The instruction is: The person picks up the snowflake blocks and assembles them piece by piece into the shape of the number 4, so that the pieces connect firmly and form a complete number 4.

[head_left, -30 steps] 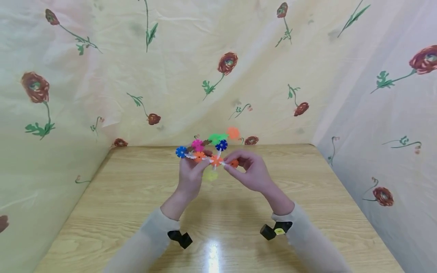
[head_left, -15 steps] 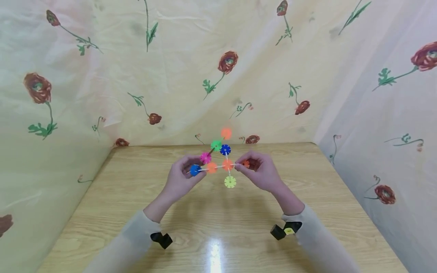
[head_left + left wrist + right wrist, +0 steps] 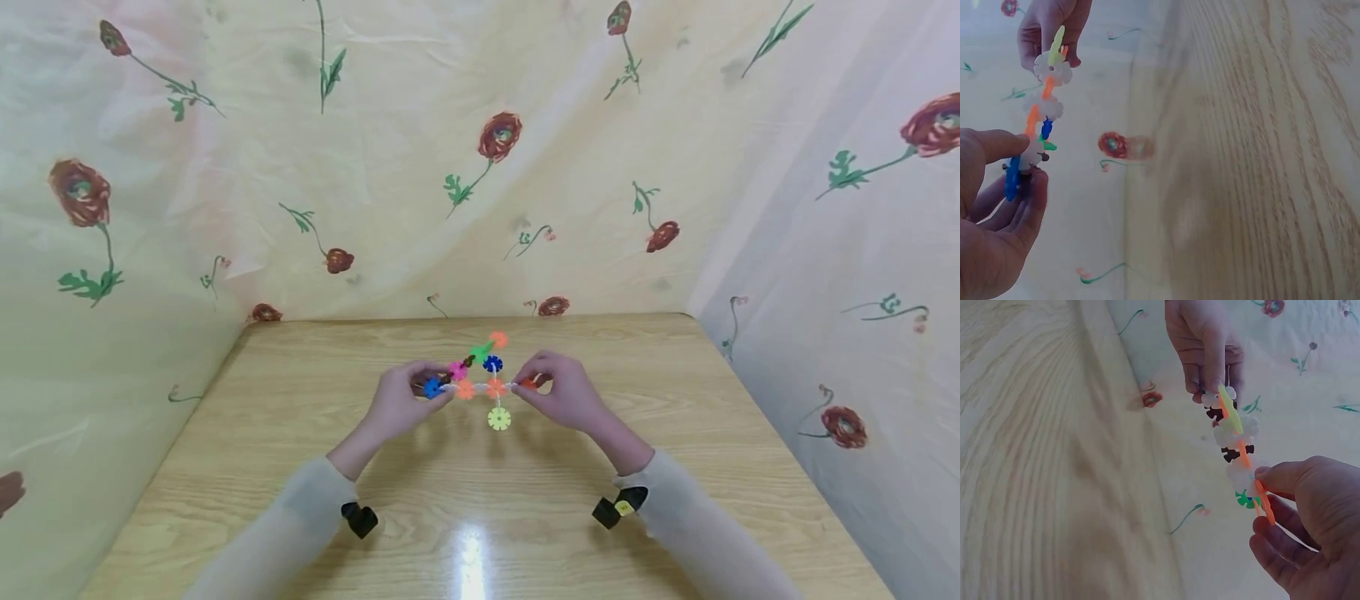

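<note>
Both hands hold one chain of interlocking plastic snowflake discs between them, above the table. My left hand (image 3: 401, 400) pinches its left end by the blue disc (image 3: 1012, 178), thumb on one side and fingers on the other. At the right end, my right hand (image 3: 558, 390) pinches an orange disc (image 3: 1265, 503) between thumb and fingers. White discs (image 3: 1045, 107) sit edge-on between the orange ones along the row. A pale yellow disc (image 3: 498, 418) hangs toward the front. Dark blue (image 3: 492, 364), pink (image 3: 457, 370), green (image 3: 480, 354) and orange (image 3: 498, 339) discs stick out on the far side.
The wood-grain table (image 3: 480, 483) lies under the hands, with a light glare near its front. Flower-printed cloth (image 3: 405, 167) rises behind it and along both sides. A small camera is strapped to each wrist.
The left hand shifted left along the chain to the blue end, and the right hand went slightly right. The chain then dropped lower and tipped, its far orange disc coming down.
</note>
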{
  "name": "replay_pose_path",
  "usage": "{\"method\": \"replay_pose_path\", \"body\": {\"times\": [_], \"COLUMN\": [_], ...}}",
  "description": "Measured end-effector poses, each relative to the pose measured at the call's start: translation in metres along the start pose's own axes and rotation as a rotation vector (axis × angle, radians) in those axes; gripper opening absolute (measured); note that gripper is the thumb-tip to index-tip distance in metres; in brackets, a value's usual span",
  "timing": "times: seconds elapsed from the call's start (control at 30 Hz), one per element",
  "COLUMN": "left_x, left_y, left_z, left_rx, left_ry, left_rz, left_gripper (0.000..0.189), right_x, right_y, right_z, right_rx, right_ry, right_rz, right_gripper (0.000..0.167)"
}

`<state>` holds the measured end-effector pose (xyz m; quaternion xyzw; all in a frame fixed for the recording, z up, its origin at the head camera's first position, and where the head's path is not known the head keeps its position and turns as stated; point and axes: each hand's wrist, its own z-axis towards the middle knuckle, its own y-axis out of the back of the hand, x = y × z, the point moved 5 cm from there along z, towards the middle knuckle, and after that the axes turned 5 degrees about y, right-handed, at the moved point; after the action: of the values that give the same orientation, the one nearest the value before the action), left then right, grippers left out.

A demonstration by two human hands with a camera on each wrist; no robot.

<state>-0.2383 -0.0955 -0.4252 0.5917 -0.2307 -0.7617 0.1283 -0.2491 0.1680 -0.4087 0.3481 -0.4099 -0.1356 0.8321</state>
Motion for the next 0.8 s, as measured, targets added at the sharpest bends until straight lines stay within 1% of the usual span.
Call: {"method": "replay_pose_path", "body": {"times": [0.13, 0.3, 0.4, 0.6, 0.8], "left_x": [0.013, 0.028, 0.033, 0.039, 0.048], "left_y": [-0.010, -0.020, -0.024, -0.031, -0.037], "left_z": [0.005, 0.007, 0.007, 0.008, 0.007], "left_rx": [0.043, 0.074, 0.095, 0.123, 0.129], "left_ry": [0.027, 0.053, 0.075, 0.112, 0.128], "left_rz": [0.018, 0.057, 0.075, 0.112, 0.166], "left_gripper": [0.021, 0.013, 0.013, 0.012, 0.012], "right_x": [-0.009, -0.018, -0.023, -0.031, -0.037], "right_y": [-0.007, -0.018, -0.024, -0.032, -0.040], "right_z": [-0.002, -0.006, -0.009, -0.012, -0.015], "right_rx": [0.016, 0.079, 0.111, 0.135, 0.165], "right_ry": [-0.028, -0.092, -0.116, -0.118, -0.141], "right_rz": [-0.057, -0.090, -0.098, -0.123, -0.106], "right_gripper": [0.005, 0.005, 0.006, 0.004, 0.004]}}
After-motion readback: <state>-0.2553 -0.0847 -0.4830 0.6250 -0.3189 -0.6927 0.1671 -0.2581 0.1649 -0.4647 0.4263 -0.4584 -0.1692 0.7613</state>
